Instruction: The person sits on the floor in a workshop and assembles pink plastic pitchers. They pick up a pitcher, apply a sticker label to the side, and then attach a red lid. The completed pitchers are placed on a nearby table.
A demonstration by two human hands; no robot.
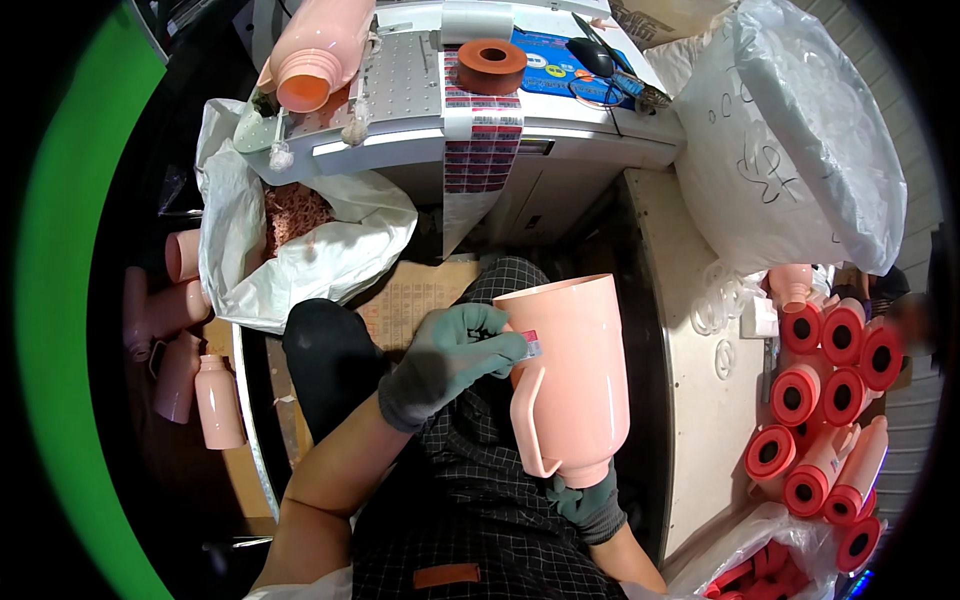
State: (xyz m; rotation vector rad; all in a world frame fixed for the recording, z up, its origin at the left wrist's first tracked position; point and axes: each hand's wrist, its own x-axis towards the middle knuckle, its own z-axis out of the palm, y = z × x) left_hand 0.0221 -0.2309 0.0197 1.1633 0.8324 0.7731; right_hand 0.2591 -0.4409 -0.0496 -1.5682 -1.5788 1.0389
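Note:
A glossy pink bottle (580,370) with a side handle is tilted over my lap, its wide end up and its narrow neck down. My right hand (590,508), in a grey-green glove, grips it around the neck from below; most of those fingers are hidden behind the bottle. In a matching glove, my left hand (450,355) pinches a small red-and-white sticker (531,342) against the bottle's wall, just above the handle. Whether the sticker lies fully flat there, I cannot tell.
Ahead, a white machine bench bears a brown tape roll (491,66), a hanging label strip (482,160) and another pink bottle (318,55). A white sack (370,215) with pink scraps stands left, near loose bottles (218,400). Right are a large plastic bag (775,150) and stacked red-ended bottles (822,465).

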